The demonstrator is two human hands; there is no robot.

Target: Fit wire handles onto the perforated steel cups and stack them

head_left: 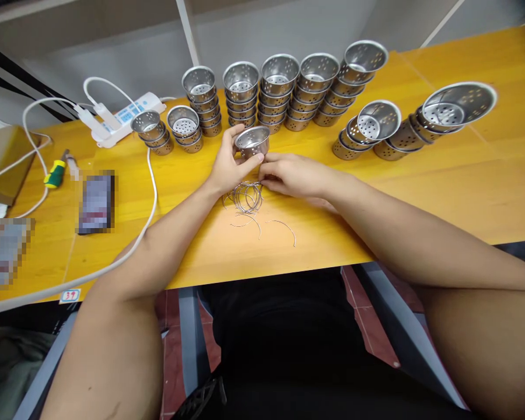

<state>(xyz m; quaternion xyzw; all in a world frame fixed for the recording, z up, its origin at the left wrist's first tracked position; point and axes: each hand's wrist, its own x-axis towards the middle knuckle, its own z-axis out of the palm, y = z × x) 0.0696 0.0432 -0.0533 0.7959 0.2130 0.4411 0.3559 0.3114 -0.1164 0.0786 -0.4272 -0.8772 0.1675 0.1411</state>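
Silvery metal, perforated: held one cup [252,143] in left hand [227,167], centre of frame, raised above yellow surface [201,256]. Pinched cup wall with left grip, thumb near side, fingers far side. Had right hand [291,175] just beside cup's lower right, finger ends bunched; couldn't tell whether right grip pinched a wire or nothing. Saw loose bent wires [248,199] on surface, just below cup in frame, near right fingertips. Saw stacked cups [275,108] across top of frame.

Judged step as fitting a bent wire to the held cup. Judged next move to need a steady cup, a hole turned toward right hand, and a fine pinch on a wire end.

Read "39", red, on blue-edged tag [70,296], lower left. Couldn't read blue marks on power strip [126,116], upper left, nor pixelated phone [96,203], left. Found no legible brand.
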